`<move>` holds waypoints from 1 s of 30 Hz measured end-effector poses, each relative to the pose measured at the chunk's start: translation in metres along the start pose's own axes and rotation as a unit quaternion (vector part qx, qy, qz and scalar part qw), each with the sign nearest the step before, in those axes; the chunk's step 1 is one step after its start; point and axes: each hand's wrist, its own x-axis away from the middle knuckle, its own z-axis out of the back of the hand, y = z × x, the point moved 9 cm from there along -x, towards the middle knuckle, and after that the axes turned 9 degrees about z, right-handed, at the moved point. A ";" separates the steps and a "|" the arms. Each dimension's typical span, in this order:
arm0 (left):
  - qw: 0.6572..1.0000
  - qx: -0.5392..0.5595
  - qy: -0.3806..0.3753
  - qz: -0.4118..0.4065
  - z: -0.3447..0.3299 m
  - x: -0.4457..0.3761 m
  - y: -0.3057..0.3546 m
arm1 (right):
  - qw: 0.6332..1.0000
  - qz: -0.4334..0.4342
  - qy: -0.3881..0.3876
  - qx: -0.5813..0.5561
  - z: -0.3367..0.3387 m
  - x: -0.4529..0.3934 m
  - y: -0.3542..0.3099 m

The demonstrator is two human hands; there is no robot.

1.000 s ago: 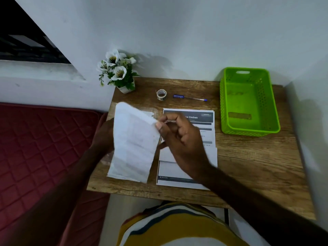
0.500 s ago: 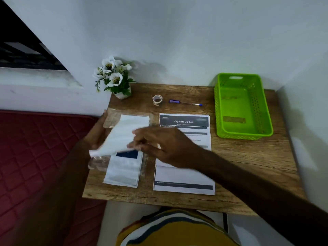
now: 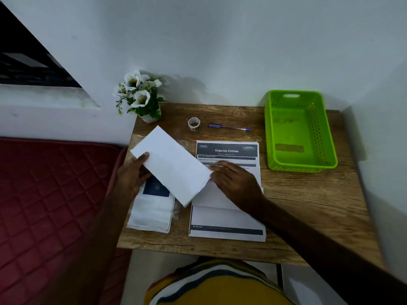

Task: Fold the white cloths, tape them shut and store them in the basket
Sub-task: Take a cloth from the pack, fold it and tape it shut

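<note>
A folded white cloth (image 3: 171, 164) is held slanted above the left part of the wooden table (image 3: 308, 205). My left hand (image 3: 134, 175) holds its left end, thumb on top. My right hand (image 3: 233, 181) touches its right end with fingers nearly straight. Under it lies a pack of more white cloths (image 3: 152, 212) in clear wrap with a dark blue label. A small roll of tape (image 3: 193, 123) stands at the back of the table. The green plastic basket (image 3: 328, 137) sits at the back right with nothing in it.
A printed instruction sheet (image 3: 226, 219) lies in the table's middle, partly under my right hand. A blue pen (image 3: 229, 127) lies behind it. A pot of white flowers (image 3: 141, 97) stands at the back left corner. A red mattress (image 3: 44, 194) adjoins the table's left side.
The cloth hung unfolded and upright in my hands a second ago. It is now folded to a narrow rectangle and lies flatter, slanted, with my right hand slid to its right end.
</note>
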 end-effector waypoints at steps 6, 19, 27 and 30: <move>0.991 -0.064 0.088 -0.076 0.015 0.004 -0.008 | 0.999 -0.033 -0.019 0.016 -0.035 0.017 0.018; 0.700 -0.512 0.285 -0.408 -0.021 0.065 0.014 | 0.997 -0.046 -0.056 -0.008 -0.053 0.042 0.016; 0.604 -0.614 0.013 -0.508 -0.083 0.084 -0.082 | 0.963 -0.258 0.029 -0.069 -0.019 0.057 0.029; 0.600 -0.622 -0.002 -0.504 -0.086 0.086 -0.092 | 0.848 -0.495 0.161 -0.095 0.015 0.105 0.048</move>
